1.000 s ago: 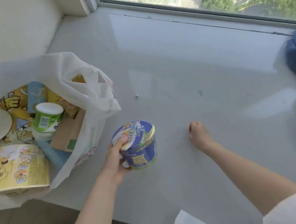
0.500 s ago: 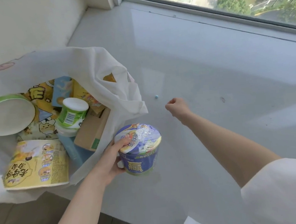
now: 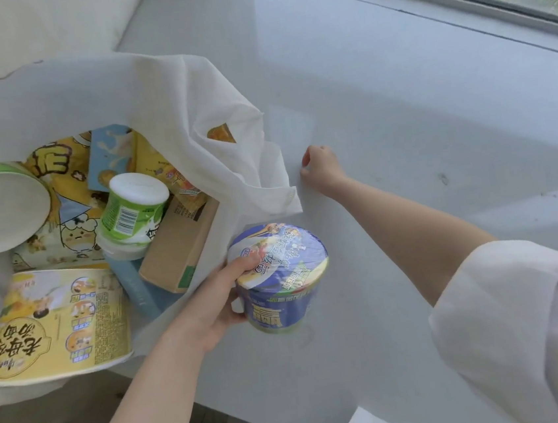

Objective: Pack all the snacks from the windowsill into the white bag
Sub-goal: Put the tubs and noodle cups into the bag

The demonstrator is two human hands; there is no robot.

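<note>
At the near edge of the windowsill [image 3: 400, 129] my left hand [image 3: 211, 304] grips the blue cup [image 3: 279, 280] just right of the nearly full white bag [image 3: 189, 93], my right hand [image 3: 319, 167] is fisted on nothing by its rim, and I judge this the last snack left.

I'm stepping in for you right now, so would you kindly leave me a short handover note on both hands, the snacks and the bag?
Left hand: gripping the blue noodle cup, upright, just outside the white bag mouth.
Right hand: closed, at the bag's right edge; I cannot tell whether it pinches the fabric.
Done: yellow noodle tub, green-labelled cup, cardboard box and other packets are already in the bag.
Left: put the blue cup in. No other snacks show on the windowsill.
</note>
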